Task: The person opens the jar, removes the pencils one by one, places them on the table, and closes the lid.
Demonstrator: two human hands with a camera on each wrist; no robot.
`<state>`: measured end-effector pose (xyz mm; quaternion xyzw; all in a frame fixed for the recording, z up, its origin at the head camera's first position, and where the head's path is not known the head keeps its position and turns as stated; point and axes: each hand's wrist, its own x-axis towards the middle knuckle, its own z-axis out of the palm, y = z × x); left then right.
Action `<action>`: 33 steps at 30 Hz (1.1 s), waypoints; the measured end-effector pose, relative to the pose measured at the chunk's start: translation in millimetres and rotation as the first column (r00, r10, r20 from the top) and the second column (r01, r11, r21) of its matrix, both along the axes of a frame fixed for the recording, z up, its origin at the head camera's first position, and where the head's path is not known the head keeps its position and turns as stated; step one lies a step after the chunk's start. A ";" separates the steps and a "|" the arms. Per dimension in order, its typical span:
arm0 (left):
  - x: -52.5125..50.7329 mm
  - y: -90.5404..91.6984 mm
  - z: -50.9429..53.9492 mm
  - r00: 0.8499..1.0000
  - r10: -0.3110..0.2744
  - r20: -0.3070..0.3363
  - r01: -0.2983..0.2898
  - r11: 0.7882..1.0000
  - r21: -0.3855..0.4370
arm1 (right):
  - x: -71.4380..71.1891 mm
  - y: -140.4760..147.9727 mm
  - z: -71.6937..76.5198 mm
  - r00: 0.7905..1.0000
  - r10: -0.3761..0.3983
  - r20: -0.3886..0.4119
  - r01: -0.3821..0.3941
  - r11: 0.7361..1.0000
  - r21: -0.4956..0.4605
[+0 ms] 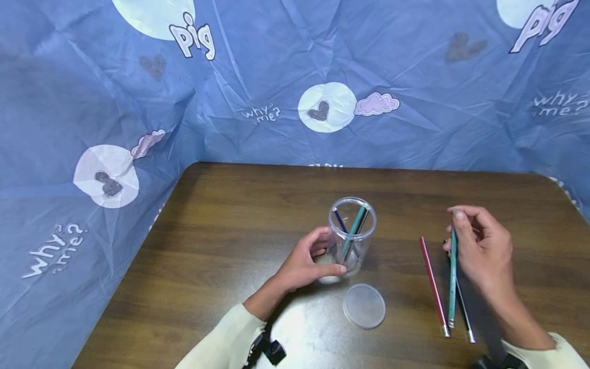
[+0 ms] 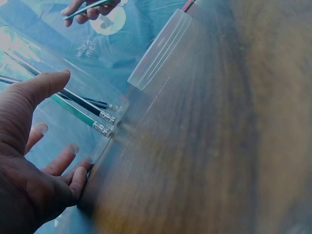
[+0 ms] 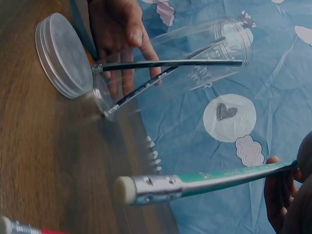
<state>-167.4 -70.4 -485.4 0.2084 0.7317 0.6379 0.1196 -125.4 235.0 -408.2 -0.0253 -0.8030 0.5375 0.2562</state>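
Observation:
My left hand (image 1: 301, 264) holds a clear plastic jar (image 1: 366, 248) low down, thumb in front and fingers around the far side. Upright on the table, the open-topped jar contains a green pencil (image 2: 83, 116) and two dark pencils, eraser ends down and leaning across each other. To the right, my right hand (image 1: 486, 251) pinches another green pencil (image 1: 453, 279) near its upper end between thumb and fingers. Its metal ferrule and white eraser (image 3: 126, 190) point away from the hand. A red pencil (image 1: 433, 287) and a black pencil (image 1: 464, 310) lie beside it on the table.
The round translucent lid (image 1: 364, 306) lies flat just in front of the jar. The brown wooden table (image 1: 221, 230) has rounded far corners. A blue printed sheet (image 1: 258, 66) hangs behind it and along the left side.

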 end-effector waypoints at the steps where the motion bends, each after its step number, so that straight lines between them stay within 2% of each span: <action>1: 0.1 -0.5 0.0 1.000 -0.001 -0.002 0.001 1.000 0.002 | -0.4 0.7 -0.5 1.000 -0.002 0.011 0.002 1.000 0.002; 12: 3.4 -0.6 0.0 1.000 0.016 0.020 -0.016 1.000 -0.002 | -1.2 19.4 -10.7 0.998 0.019 0.058 -0.024 0.996 0.088; 22: 3.2 0.2 1.2 1.000 0.020 0.010 -0.020 1.000 -0.003 | 1.0 45.4 -12.7 0.994 0.059 0.088 -0.071 0.988 0.137; 33: 1.8 0.4 1.6 1.000 0.011 0.009 -0.011 1.000 -0.003 | 3.3 66.8 -24.1 0.988 0.032 0.151 -0.056 0.986 0.159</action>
